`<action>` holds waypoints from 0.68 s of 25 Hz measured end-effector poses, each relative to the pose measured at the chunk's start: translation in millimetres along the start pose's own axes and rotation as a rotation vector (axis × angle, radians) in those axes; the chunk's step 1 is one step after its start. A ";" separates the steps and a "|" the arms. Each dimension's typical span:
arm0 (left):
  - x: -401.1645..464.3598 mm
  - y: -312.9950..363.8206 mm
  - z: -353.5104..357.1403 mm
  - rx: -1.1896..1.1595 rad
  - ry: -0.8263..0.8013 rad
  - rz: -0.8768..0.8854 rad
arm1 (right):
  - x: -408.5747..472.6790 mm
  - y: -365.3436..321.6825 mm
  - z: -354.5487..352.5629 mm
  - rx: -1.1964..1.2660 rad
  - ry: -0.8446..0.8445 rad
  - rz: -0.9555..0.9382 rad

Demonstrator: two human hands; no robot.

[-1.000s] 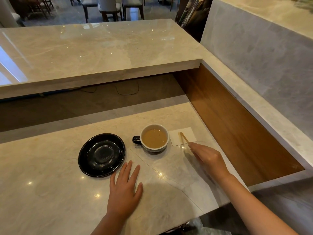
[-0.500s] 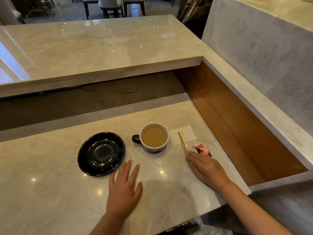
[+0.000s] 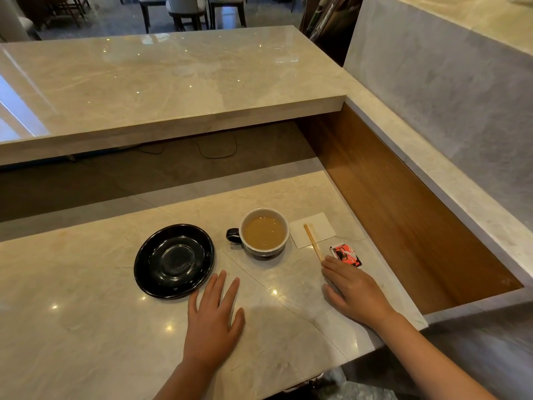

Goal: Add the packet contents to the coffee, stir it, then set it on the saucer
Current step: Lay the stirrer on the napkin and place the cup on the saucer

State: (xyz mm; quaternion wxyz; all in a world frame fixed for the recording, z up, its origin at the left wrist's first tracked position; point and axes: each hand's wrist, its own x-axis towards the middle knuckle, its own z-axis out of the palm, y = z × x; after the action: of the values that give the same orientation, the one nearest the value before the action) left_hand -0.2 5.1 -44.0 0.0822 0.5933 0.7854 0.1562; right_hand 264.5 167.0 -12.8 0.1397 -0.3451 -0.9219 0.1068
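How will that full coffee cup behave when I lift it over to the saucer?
The cup is filled near its rim, so it will likely slosh if tilted or jerked. It looks ceramic: probably rigid, fairly heavy and breakable. Its small handle may give only a pinch grip.

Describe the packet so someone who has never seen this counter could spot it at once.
On the lower marble counter, find the cup of coffee beside the black saucer. Right of the cup lie a white napkin and a wooden stirrer; the packet sits just beyond the stirrer's near end, by the right hand fingertips. It is the only red thing there, small and flat.
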 end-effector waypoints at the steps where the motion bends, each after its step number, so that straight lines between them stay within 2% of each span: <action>1: 0.0 0.0 0.3 -0.002 0.002 0.001 | 0.7 -1.8 -2.1 -0.001 0.002 -0.001; 6: -0.7 -0.1 0.9 0.005 0.004 -0.005 | 28.1 -30.3 -19.3 0.001 0.158 -0.028; 9: -0.8 -0.1 1.0 0.017 -0.001 -0.015 | 67.0 -60.4 -32.9 -0.033 0.172 -0.028; 11: -0.9 0.5 0.2 0.020 0.000 -0.015 | 93.7 -82.6 -41.2 -0.048 0.109 0.018; 17: -0.6 1.5 -1.7 0.018 0.008 -0.011 | 143.8 -108.6 -37.7 -0.084 -0.294 0.179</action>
State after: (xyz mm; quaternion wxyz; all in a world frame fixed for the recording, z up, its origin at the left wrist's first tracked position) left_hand 0.7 4.6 -41.9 0.0747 0.5890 0.7904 0.1510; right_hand 107.1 186.4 80.8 -0.0212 -0.4119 -0.9017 0.1294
